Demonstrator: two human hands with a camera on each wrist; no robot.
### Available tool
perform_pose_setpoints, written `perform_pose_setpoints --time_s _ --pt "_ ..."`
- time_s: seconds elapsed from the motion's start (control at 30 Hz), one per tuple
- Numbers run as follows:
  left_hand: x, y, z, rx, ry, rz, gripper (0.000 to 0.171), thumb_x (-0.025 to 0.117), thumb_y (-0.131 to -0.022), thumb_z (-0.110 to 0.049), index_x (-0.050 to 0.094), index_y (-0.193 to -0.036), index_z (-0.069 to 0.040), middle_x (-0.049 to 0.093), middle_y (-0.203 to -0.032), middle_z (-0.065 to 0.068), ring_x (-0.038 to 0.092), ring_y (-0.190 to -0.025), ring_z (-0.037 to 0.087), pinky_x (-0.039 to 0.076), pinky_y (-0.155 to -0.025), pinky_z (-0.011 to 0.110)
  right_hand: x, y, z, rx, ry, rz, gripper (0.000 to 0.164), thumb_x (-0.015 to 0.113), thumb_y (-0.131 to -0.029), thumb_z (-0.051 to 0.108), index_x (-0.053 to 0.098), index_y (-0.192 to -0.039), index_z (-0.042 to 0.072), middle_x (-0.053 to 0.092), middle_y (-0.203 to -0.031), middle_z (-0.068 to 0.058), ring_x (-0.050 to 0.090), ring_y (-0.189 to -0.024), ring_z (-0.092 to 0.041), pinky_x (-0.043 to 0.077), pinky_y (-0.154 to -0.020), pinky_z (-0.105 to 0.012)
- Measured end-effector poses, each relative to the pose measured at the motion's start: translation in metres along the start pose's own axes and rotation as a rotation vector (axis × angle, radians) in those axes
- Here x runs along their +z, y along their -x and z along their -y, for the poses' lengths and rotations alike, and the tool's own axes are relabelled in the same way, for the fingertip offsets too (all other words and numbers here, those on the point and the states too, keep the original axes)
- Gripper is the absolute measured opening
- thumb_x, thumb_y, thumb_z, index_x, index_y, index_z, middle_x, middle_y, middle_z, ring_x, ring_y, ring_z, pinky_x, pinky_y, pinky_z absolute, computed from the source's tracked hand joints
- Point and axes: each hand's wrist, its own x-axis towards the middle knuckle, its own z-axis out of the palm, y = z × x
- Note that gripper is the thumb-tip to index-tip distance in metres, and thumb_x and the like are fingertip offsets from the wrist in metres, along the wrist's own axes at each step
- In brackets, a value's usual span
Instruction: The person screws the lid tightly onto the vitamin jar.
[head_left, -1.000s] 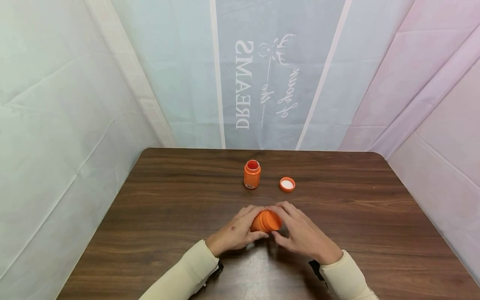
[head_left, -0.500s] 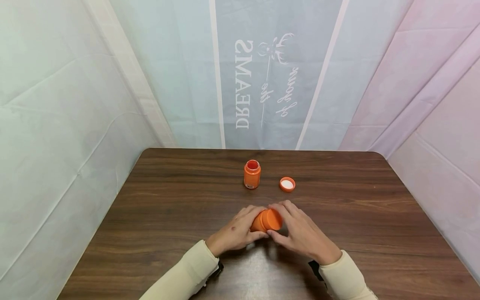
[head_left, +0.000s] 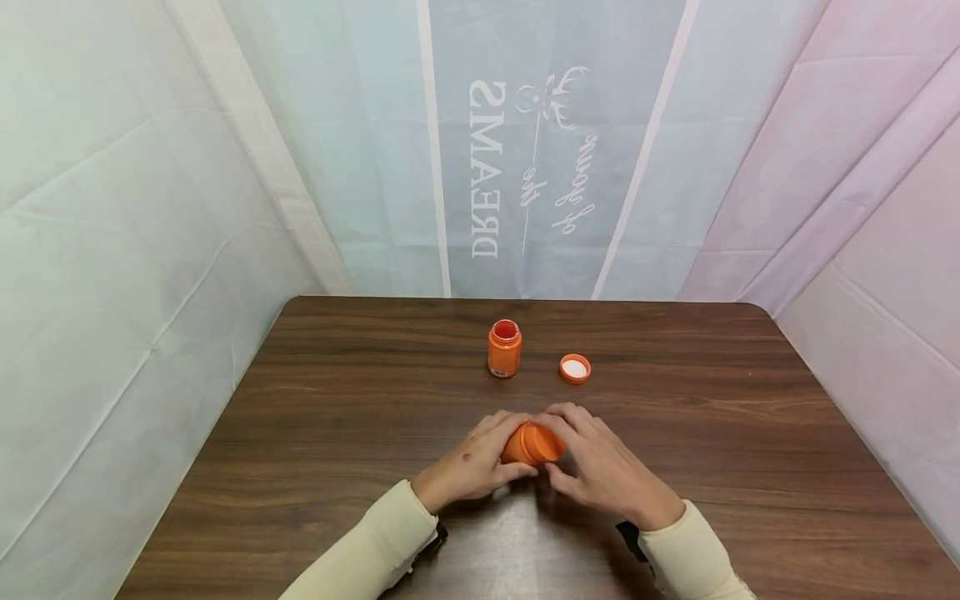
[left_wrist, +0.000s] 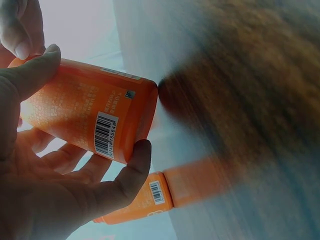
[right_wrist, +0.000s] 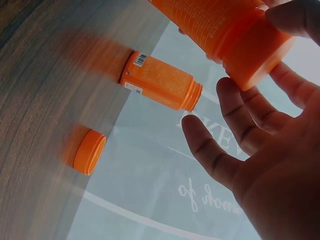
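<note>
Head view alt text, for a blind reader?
A person's left hand grips a tilted orange bottle; the right hand curves around its cap. Beyond, on a wooden table, an open orange bottle stands beside an upturned lid.

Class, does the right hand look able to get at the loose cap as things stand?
Probably yes: nothing stands between the right hand and the loose cap, though it would first leave the lid of the held bottle.
</note>
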Motion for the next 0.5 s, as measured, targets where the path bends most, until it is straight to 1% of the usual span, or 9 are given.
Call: perform_pose_setpoints --time_s 0.17,0.33,0.5 --pt "-0.005 -0.001 -0.002 -0.010 0.009 0.014 0.063 0.075 -0.090 -0.035 0.047 -0.144 -0.018 0.054 -0.131 0.000 0.050 -0.112 0.015 0.045 -0.093 0.034 -0.002 -0.003 0.002 0.028 -0.008 -0.001 0.056 0.079 -0.080 0.024 0.058 -0.130 0.013 0.055 -0.118 0.001 0.054 -0.101 -0.012 0.049 -0.076 -0.037" --pt "-0.009 -0.002 -0.004 -0.014 0.011 0.021 0.063 0.075 -0.091 -0.033 0.047 -0.145 -0.017 0.054 -0.132 0.000 0.050 -0.112 0.016 0.045 -0.092 0.034 -0.005 -0.007 0.003 0.075 -0.029 0.015 0.052 0.079 -0.082 0.028 0.059 -0.128 0.014 0.056 -0.115 0.004 0.053 -0.097 -0.008 0.048 -0.075 -0.034" --pt "-0.014 -0.004 -0.006 -0.020 0.017 0.024 0.061 0.076 -0.090 -0.031 0.048 -0.143 -0.018 0.054 -0.131 0.000 0.050 -0.112 0.016 0.045 -0.092 0.034 -0.008 -0.010 0.004 0.113 -0.038 0.036 0.052 0.079 -0.084 0.031 0.058 -0.128 0.012 0.056 -0.115 0.003 0.053 -0.094 -0.007 0.049 -0.076 -0.035"
